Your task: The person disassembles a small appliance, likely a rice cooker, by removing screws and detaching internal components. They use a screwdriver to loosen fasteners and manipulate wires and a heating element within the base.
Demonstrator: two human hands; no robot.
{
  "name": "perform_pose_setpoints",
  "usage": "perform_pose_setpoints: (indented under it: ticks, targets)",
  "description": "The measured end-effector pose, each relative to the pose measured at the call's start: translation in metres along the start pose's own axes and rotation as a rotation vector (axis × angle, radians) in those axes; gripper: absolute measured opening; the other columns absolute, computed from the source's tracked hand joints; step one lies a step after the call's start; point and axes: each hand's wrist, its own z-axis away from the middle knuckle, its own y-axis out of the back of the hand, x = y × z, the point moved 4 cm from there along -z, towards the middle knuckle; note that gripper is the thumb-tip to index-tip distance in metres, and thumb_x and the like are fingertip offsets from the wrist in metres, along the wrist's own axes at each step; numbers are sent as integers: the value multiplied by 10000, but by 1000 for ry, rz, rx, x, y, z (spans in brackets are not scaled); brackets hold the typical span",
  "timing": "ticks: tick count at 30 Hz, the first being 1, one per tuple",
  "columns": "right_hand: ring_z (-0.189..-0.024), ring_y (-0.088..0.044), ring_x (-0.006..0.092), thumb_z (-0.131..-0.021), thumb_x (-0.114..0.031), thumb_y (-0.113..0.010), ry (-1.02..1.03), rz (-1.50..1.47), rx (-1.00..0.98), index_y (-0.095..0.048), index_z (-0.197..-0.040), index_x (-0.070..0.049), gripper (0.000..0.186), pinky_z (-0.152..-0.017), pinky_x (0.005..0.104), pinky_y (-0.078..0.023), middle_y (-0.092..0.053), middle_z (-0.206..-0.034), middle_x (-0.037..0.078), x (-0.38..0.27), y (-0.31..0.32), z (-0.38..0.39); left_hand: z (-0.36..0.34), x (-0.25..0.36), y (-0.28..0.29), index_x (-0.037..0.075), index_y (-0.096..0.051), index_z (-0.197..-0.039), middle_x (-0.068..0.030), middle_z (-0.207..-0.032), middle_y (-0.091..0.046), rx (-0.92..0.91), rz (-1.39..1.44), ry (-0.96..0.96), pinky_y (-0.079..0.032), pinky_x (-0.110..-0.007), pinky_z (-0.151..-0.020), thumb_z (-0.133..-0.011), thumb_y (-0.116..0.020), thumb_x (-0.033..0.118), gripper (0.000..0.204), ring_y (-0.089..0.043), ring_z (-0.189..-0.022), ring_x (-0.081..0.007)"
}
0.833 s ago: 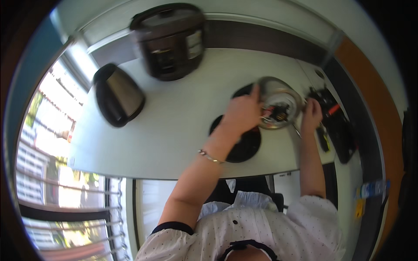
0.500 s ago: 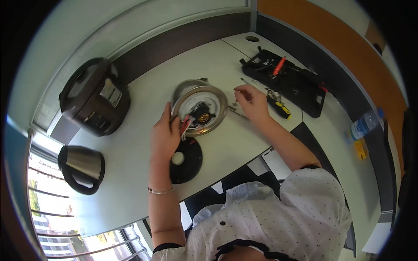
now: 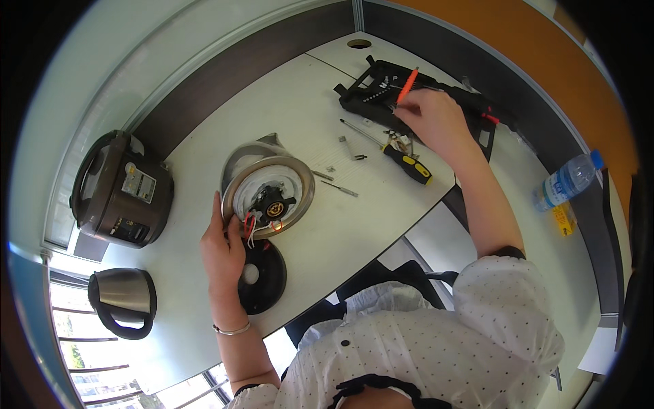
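Observation:
An upturned metal kettle body (image 3: 303, 211) shows its underside, with a black control part (image 3: 272, 204) and red and white wires (image 3: 251, 228) hanging out. My left hand (image 3: 223, 255) grips its near left rim. Under that edge, partly hidden, lies a round black base (image 3: 269, 283) with a pale round centre. My right hand (image 3: 432, 123) is over the open black tool case (image 3: 357, 102), its fingers drawn together beside an orange tool (image 3: 407, 86). What they pinch, if anything, is too small to tell.
A yellow-and-black screwdriver (image 3: 409, 163) lies below the case by small metal parts (image 3: 400, 140). Thin bits (image 3: 340, 189) lie right of the kettle body. A rice cooker (image 3: 122, 191) and another kettle (image 3: 126, 296) stand at left, a water bottle (image 3: 569, 178) at right.
My right hand has moved from beside the kettle body, right and away, to the tool case. The view has shifted; my left hand keeps its hold on the kettle body.

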Motion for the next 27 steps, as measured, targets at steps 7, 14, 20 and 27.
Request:
perform_pose_setpoints:
  ticks: [7,14,20,27]
  targets:
    - [-862,-667,293,-770,-179,-667,-23,179,46,-730,-886,-120,145,-753,396,-534,-698,-866,105,32,3,-74,0,3,1,-11,-426,-1380,-154,-718,-634,14,-29,-26,-483,-311,-588,-891,-490,37,495,-623,-598,-217]
    - [-868,-671,266,-723,-159,-693,68,184,-219,-746,-906,-150,191,-776,380,-533,-707,-904,91,108,-59,-142,-1,-1,1,-8,-420,-1387,-142,-689,-595,-7,-29,-4,-456,-298,-562,-886,-480,23,506,-561,-560,-203]
    - [-874,-668,241,-707,-157,-708,197,249,-280,-754,-904,-171,203,-788,363,-527,-714,-888,59,114,-89,-160,-2,1,0,-18,-417,-1386,-167,-767,-632,-9,-43,-23,-465,-289,-586,-883,-478,20,509,-585,-603,-206]
    - [-887,-663,244,-699,-153,-712,231,316,-338,-756,-870,-200,182,-792,359,-527,-712,-888,51,112,-108,-179,0,-4,4,-25,-417,-1383,-198,-881,-668,-27,-48,16,-494,-296,-672,-876,-458,17,510,-635,-694,-243]
